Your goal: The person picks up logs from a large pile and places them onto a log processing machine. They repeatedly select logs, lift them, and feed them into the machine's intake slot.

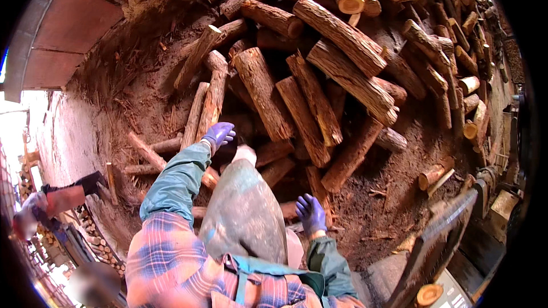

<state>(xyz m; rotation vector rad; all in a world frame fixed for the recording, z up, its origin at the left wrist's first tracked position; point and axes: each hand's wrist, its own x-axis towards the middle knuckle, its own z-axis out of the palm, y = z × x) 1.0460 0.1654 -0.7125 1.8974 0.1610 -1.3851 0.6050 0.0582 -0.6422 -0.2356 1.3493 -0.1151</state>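
My left hand (pixel 219 135) in a purple glove reaches forward with its fingers stretched out, holding nothing. It is at the lower end of a slim log (pixel 214 96); whether it touches the bark I cannot tell. My right hand (pixel 311 215), also gloved in purple, hangs lower to the right with its fingers apart and nothing in them. Close by it, a dark log (pixel 318 187) stands at a slant. A thick bark-covered log (pixel 264 94) and a split-looking log (pixel 315 100) lie beyond my hands. A grey stained apron (pixel 244 211) covers my front.
A tall heap of logs (pixel 442 51) rises at the far right. A short cut log (pixel 435 172) rests on the brown, bark-strewn ground (pixel 399 205). At the lower right stands a long metal-edged frame (pixel 436 239). Another person (pixel 51 205) is at the left edge.
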